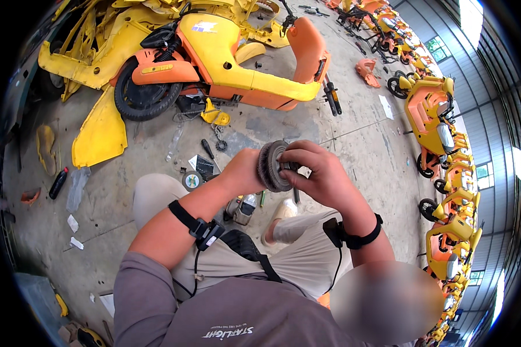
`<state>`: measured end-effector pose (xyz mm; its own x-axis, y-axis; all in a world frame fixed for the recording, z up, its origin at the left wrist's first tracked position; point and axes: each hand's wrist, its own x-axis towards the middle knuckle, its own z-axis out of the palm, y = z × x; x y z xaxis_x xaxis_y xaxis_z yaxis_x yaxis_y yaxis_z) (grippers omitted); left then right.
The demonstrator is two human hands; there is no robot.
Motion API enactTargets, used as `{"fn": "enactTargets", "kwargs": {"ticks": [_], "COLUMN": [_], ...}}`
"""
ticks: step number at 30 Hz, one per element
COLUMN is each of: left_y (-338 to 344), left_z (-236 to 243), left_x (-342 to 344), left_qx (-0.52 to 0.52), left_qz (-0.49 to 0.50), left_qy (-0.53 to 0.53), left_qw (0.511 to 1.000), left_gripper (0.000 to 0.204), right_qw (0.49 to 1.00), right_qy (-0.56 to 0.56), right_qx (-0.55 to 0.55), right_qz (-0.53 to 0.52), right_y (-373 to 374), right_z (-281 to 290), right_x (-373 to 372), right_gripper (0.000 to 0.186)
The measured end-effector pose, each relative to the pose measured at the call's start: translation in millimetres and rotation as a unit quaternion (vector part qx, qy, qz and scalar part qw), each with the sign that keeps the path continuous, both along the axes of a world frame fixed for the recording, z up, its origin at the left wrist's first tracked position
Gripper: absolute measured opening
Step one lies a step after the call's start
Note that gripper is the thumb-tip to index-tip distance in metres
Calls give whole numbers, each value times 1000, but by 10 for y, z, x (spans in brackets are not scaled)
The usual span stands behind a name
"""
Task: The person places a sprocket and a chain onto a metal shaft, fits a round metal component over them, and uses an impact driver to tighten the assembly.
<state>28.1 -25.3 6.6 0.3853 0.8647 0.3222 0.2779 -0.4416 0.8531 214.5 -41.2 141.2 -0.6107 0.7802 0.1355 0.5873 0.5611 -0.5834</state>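
Observation:
Between my two hands is a thick, dark grey ridged disc (278,166), standing on edge and looking like a gear or a stack of flap discs. My left hand (244,172) is closed around its left side; most of those fingers are hidden behind the disc. My right hand (316,170) pinches a small dark part at the disc's centre with thumb and fingertips. On the floor below, between my legs, lies a silver and dark power tool (241,209), partly hidden by my left forearm. A round grey-rimmed disc (192,180) with a coloured centre lies left of it.
A yellow and orange scooter (237,69) lies on its side ahead, beside piled yellow panels (95,46). A screwdriver (207,148), a chain (220,139) and a dark bottle (58,183) lie on the floor. Rows of scooters (431,118) stand along the right.

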Motion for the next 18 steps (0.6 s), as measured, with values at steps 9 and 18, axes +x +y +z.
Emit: {"fn": "enactTargets", "kwargs": {"ticks": [9,18], "left_y": [-73,-66], "left_z": [99,85], "left_x": [-2,-17], "left_qx": [-46,-73], "left_qz": [-12,-2], "left_qy": [-42,-56], "left_qw": [998,996], "left_gripper": [44,46], "right_qw": [1000,999], "right_qy": [-19,-16], "right_qx": [-23,-31], "right_qz": [-3,3], "right_y": [10,67], "right_z": [103,118], "right_x": [-86,-134], "right_gripper": [24,26]}}
